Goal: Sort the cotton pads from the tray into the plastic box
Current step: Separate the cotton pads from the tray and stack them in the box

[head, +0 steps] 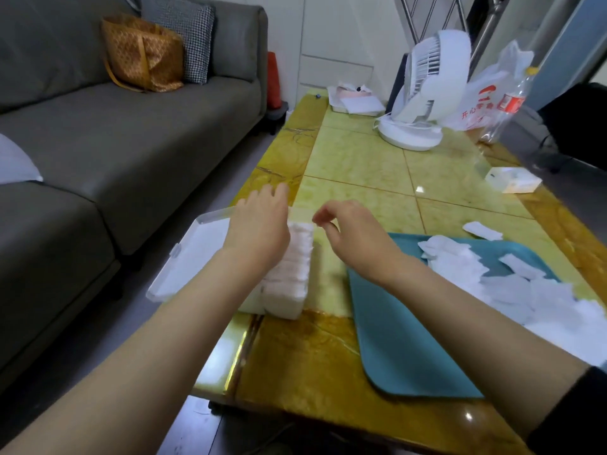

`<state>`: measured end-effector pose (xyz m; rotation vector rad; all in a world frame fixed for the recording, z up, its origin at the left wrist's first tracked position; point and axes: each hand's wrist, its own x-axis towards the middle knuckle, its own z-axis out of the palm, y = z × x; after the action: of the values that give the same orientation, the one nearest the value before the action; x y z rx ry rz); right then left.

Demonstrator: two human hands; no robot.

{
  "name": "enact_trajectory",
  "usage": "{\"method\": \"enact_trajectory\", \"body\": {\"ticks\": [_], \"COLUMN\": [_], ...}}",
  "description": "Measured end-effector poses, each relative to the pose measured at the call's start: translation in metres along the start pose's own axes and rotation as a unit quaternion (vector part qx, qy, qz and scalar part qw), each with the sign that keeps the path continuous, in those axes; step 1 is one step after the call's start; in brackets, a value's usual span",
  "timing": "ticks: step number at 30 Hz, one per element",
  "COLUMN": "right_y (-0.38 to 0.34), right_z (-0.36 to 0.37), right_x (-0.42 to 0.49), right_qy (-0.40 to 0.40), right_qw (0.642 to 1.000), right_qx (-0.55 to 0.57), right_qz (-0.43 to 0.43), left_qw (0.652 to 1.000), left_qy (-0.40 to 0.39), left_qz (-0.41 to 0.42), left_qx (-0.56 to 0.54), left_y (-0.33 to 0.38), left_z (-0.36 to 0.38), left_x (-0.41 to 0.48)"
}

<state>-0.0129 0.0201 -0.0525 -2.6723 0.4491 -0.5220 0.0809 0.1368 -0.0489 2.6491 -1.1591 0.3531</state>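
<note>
Loose cotton pads [512,280] are heaped on the far-right part of the teal tray [394,339]; near-left part bare. Heap lies to the right of both hands. Tray's long axis runs near to far. Right hand [348,231] is nearer, fingers loosely curled, nothing seen in it. Left hand [259,224], fingers relaxed, is over the plastic box [272,307], which holds a packed row of pads, lid [193,254] open leftward. Writing: red characters on white bag [486,103], "开心" legible, rest unclear; bottle [509,103] label red, unreadable
</note>
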Motion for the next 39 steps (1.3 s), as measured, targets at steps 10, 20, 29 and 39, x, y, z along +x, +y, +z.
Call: {"method": "enact_trajectory", "body": {"ticks": [10, 20, 29, 39], "right_y": [0.111, 0.124, 0.102, 0.121], "right_z": [-0.042, -0.049, -0.048, -0.092], "right_x": [-0.092, -0.113, -0.128, -0.086], "right_qy": [-0.088, -0.069, -0.055, -0.010], "right_qw": [0.919, 0.934, 0.967, 0.968], "right_qx": [-0.270, -0.233, -0.113, -0.012], "right_qz": [0.272, 0.262, 0.223, 0.251], "left_qw": [0.989, 0.981, 0.982, 0.981], "left_qy": [-0.098, -0.160, -0.139, -0.145], "left_qz": [0.100, 0.107, 0.015, 0.041], "left_qx": [-0.041, -0.013, -0.125, -0.122], "left_y": [0.105, 0.151, 0.158, 0.164], "left_z": [0.031, 0.059, 0.059, 0.051], "left_x": [-0.050, -0.066, -0.073, -0.032]}}
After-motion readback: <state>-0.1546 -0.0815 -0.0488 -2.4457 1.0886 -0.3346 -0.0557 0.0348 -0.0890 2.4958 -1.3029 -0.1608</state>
